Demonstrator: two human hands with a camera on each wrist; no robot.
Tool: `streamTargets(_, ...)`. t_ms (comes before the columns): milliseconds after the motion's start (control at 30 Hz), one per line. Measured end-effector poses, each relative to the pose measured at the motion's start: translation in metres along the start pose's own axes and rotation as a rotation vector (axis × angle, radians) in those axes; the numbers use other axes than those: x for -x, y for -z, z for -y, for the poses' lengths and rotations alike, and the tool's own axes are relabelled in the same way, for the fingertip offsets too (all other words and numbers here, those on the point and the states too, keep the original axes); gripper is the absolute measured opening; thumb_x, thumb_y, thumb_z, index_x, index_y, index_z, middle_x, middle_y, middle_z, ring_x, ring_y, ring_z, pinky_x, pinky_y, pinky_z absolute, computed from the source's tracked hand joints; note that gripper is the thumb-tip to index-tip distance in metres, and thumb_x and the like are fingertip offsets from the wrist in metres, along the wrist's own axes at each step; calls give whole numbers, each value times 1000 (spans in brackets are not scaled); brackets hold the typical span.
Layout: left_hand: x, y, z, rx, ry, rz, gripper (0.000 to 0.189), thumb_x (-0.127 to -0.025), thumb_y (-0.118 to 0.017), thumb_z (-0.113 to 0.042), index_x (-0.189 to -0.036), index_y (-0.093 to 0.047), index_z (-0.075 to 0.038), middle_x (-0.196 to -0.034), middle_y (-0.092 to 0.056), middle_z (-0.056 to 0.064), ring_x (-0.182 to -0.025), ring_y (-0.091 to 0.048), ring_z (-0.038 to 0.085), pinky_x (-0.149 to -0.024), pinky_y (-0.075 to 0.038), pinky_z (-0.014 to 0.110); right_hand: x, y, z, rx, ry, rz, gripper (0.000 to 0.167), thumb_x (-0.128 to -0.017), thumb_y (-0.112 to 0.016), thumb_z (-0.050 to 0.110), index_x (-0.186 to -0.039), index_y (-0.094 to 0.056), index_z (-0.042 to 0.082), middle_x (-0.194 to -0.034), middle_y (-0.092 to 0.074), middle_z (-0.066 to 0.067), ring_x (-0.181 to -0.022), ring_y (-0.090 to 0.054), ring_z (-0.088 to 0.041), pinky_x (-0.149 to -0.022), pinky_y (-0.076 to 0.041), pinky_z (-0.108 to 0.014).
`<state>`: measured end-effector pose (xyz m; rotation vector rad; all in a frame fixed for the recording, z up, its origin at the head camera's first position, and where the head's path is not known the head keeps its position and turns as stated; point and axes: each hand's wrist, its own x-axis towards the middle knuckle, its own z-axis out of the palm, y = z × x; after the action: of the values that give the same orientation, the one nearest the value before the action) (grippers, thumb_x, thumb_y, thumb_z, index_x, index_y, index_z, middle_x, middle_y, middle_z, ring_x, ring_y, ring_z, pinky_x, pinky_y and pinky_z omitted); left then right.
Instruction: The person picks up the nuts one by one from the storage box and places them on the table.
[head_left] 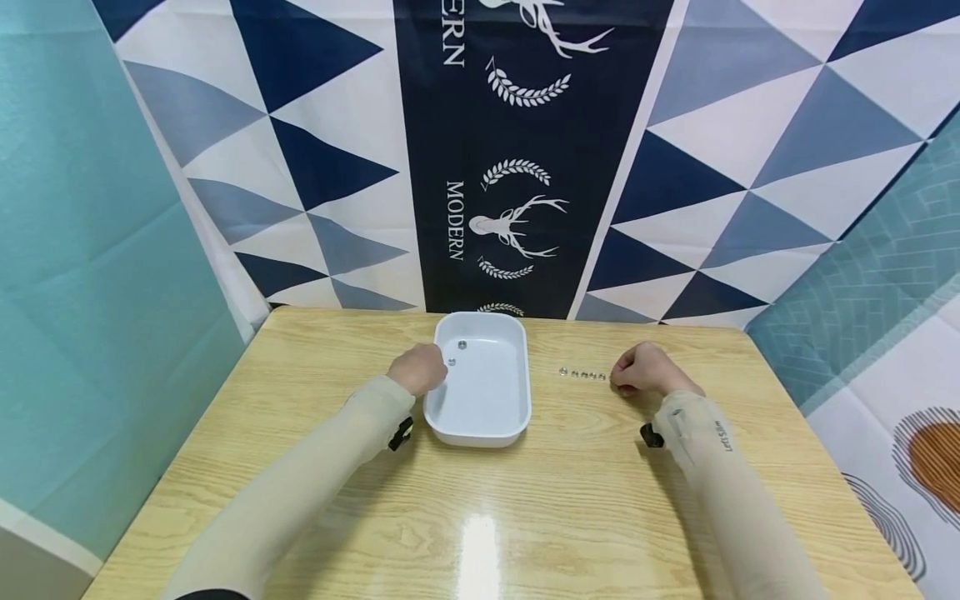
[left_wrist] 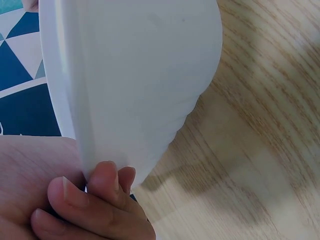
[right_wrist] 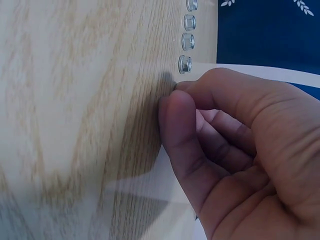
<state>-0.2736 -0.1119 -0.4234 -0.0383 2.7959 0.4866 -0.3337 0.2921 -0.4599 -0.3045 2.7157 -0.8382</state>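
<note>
Five nuts (head_left: 584,375), gap to tray (head_left: 487,392); left hand (head_left: 417,368) grips its left edge (head_left: 426,407).

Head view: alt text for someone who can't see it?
A person's left hand grips the left side of a white tray holding two small metal nuts; the right hand is at the right end of a row of similar nuts on a wooden table. Behind is a patterned backdrop.
</note>
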Motion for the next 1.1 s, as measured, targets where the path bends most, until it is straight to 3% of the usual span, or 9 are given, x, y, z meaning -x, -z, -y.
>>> streamTargets(400,0,-1,3,-5,-7,-2,28,-105,-47,-15,-116,-66,2,-87,-64,11,-70,-61,19,-57,-48,27,-1,-3,7,-92,-62,58,15,-90,-72,5,-98,-71,-6,-73,-73,-3,-63,-69,-10,-65,-57,-25)
streamTargets(533,-2,-1,3,-10,-3,-5,28,-105,-47,-15,-118,-66,2,-87,-64,10,-70,-61,19,-58,-48,27,-1,-1,8,-63,-59,68,17,-91,-69,7,-102,-69,-6,-72,-73,-4,-65,-69,-11,-66,-55,-25)
streamTargets(733,-6,-2,4,-13,-14,-5,28,-104,-46,-14,-115,-66,2,-85,-63,10,-68,-60,18,-56,-48,27,2,6,6,16,-52,46,19,-96,-60,14,-102,-67,-3,-80,-72,-9,-70,-66,-17,-70,-53,-31)
streamTargets(967,-9,-3,4,-20,-16,-3,28,-104,-45,-13,-117,-66,2,-87,-64,10,-70,-62,19,-56,-49,28,3,12,9,-100,-94,25,22,-100,-53,14,-107,-60,-5,-84,-69,-15,-73,-68,-22,-69,-61,-37)
streamTargets(1100,-7,-2,4,-10,-16,5,30,-105,-45,-13,-120,-65,3,-88,-64,11,-71,-63,19,-57,-50,28,4,14,15,-108,-86,-26,26,-101,-54,15,-115,-58,-7,-82,-68,-15,-71,-67,-21,-70,-61,-37)
